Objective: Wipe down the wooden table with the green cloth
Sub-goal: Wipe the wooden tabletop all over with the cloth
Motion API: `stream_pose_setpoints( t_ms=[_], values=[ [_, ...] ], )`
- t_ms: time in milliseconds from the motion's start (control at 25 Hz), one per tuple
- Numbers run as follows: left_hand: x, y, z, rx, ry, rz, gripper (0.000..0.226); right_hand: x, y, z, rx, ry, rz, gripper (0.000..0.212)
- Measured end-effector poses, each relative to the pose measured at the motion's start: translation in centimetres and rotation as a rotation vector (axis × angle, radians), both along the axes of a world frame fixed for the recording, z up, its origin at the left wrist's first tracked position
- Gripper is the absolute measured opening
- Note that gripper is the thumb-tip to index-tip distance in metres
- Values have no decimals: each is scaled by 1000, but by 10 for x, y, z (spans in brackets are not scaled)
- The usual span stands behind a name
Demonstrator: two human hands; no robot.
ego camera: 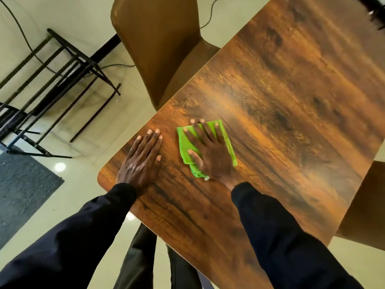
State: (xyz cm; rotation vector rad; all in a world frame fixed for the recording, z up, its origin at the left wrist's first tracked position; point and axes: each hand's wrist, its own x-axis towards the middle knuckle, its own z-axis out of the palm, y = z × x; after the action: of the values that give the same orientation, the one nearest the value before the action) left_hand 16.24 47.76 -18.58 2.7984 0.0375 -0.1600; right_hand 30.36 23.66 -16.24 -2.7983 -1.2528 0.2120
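The wooden table [281, 105] fills the right and middle of the head view, its rounded near-left corner close to me. A folded green cloth [184, 143] lies flat on it near that corner. My right hand [210, 151] presses down on the cloth with spread, straight fingers. My left hand [141, 159] rests flat on the bare wood just left of the cloth, fingers straight and together. Both arms wear dark sleeves.
A brown chair [160, 44] is tucked against the table's left edge. A black metal rack [58, 80] lies on the pale tiled floor at left, with cables around it. A grey mat [23, 190] sits at lower left. Another brown seat [366, 209] shows at right.
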Motion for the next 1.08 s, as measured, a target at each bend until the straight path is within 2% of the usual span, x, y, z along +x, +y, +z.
stream_pose_setpoints(
  t_ms=[120,200,320,440,560,640,720,800,840,960,1080],
  values=[
    [1,-1,-1,18,-65,-5,62,30,-29,6,-34,-5,-378,66],
    [2,-1,0,18,-86,-7,61,46,-4,10,-34,-3,-494,66],
    [1,-2,2,24,-114,-2,60,26,20,5,20,13,-251,66],
    [1,-3,3,20,-96,9,61,-40,-12,-4,54,36,8,70],
    [0,-7,3,27,-70,11,62,-95,-75,-5,31,71,49,70],
    [-1,-8,6,27,-61,10,63,-96,-118,-1,19,38,-86,67],
    [1,-17,7,43,-71,0,63,-69,-138,4,2,6,-365,66],
    [6,-34,6,47,-93,-33,62,-37,-124,8,-2,-2,-570,66],
    [10,-44,6,43,-103,-49,62,-29,-109,9,-1,9,-580,67],
    [23,-63,7,22,-118,-69,60,-59,-77,0,25,31,-288,70],
    [26,-68,7,17,-135,-63,59,-134,-104,-8,47,73,37,69]
  ],
)
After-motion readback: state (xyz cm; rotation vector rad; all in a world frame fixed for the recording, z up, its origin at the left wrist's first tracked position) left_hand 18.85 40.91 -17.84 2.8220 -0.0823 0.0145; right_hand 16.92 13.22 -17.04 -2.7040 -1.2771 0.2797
